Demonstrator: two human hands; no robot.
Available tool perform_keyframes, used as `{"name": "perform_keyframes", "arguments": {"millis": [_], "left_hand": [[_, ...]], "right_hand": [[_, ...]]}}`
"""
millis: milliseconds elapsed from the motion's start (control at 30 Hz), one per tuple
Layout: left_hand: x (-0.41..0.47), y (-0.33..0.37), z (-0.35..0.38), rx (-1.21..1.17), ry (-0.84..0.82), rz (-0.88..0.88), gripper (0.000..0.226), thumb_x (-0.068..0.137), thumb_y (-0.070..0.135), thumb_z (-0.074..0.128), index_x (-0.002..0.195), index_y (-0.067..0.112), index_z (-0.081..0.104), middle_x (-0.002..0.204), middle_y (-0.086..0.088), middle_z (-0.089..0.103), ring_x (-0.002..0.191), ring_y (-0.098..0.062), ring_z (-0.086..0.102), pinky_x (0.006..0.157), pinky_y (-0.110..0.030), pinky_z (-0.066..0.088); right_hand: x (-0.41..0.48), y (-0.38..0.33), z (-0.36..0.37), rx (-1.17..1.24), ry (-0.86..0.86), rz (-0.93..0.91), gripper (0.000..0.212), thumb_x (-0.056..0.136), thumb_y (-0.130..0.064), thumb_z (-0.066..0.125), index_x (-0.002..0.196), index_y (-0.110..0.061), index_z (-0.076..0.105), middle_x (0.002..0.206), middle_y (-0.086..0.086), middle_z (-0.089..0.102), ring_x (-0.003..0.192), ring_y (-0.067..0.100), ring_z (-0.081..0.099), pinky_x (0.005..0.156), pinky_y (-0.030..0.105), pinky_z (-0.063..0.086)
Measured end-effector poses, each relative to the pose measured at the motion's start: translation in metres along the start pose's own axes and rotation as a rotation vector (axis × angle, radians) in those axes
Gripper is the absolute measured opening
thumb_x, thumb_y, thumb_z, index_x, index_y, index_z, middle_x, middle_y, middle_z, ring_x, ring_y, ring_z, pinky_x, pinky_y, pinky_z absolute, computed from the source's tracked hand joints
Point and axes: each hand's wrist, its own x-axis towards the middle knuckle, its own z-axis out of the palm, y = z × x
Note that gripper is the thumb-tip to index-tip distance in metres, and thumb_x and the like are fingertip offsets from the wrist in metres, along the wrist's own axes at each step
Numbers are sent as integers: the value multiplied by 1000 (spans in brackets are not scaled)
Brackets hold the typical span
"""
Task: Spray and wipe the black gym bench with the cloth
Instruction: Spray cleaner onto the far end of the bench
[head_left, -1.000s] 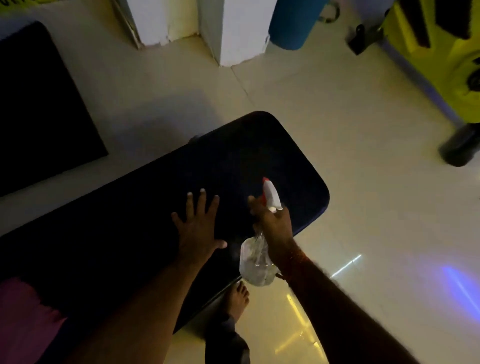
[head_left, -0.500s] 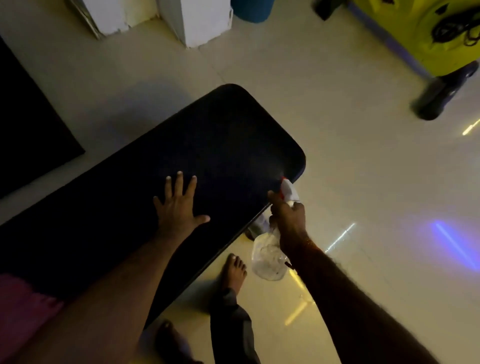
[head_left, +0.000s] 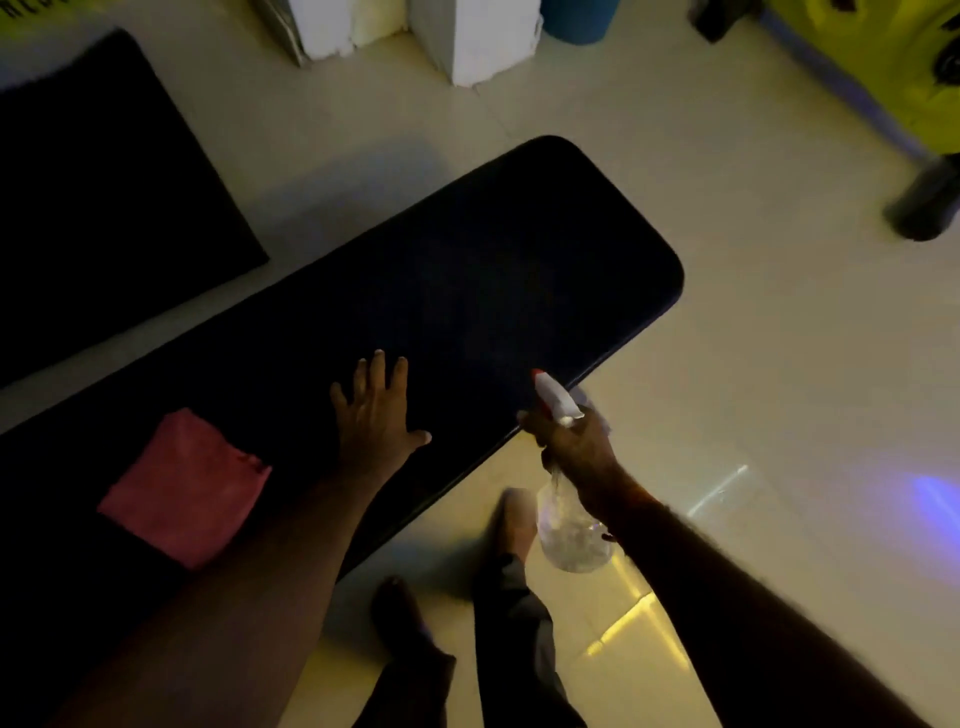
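The black gym bench (head_left: 467, 260) runs diagonally from lower left to upper right. A pink cloth (head_left: 187, 488) lies flat on its near left part. My left hand (head_left: 376, 415) rests flat on the padding with fingers spread, to the right of the cloth. My right hand (head_left: 571, 441) grips the neck of a clear spray bottle (head_left: 569, 535) at the bench's near edge. The bottle's white head with a red tip (head_left: 553, 397) points up and left over the bench.
My bare feet (head_left: 514, 525) stand on the pale tiled floor beside the bench. A black mat (head_left: 104, 197) lies at the far left. White pillars (head_left: 472, 36), a blue barrel (head_left: 579, 18) and a yellow machine (head_left: 883, 67) stand at the back.
The view shifted, bringing the pink cloth fully into sight. My left hand stayed flat on the bench. My right hand with the bottle stays at the bench's near edge.
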Motion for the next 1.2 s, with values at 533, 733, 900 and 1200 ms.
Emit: {"name": "perform_keyframes", "arguments": {"millis": [533, 733, 900, 1200], "left_hand": [[-69, -86, 26, -120, 14, -249, 115, 77, 58, 79, 163, 21, 12, 170, -12, 10, 157, -34, 9, 122, -62, 16], [-70, -80, 31, -191, 18, -276, 112, 80, 58, 78, 163, 19, 13, 170, -13, 10, 157, -35, 12, 123, -58, 21], [-70, -89, 34, -356, 135, -325, 99, 84, 52, 77, 161, 17, 25, 167, -12, 23, 153, -33, 25, 121, -54, 29], [-86, -141, 39, -586, 522, -862, 76, 93, 47, 66, 152, 9, 37, 154, -16, 40, 138, -39, 40, 106, -53, 39]], "right_hand": [[26, -52, 87, -421, -278, -95, 60, 92, -28, 73, 145, -49, 53, 99, -4, 67, 80, 14, 65, 54, 15, 49], [21, -38, 64, -823, -475, -152, 65, 98, -29, 64, 157, -40, 38, 121, 12, 66, 93, 28, 69, 83, 37, 61], [32, -62, 80, -544, -305, -235, 50, 94, -23, 74, 141, -35, 60, 101, 2, 71, 90, 17, 68, 87, 35, 58], [45, -120, 168, -143, -350, -462, 22, 94, -20, 76, 109, -34, 69, 99, -16, 74, 96, -1, 71, 86, 20, 58]]}}
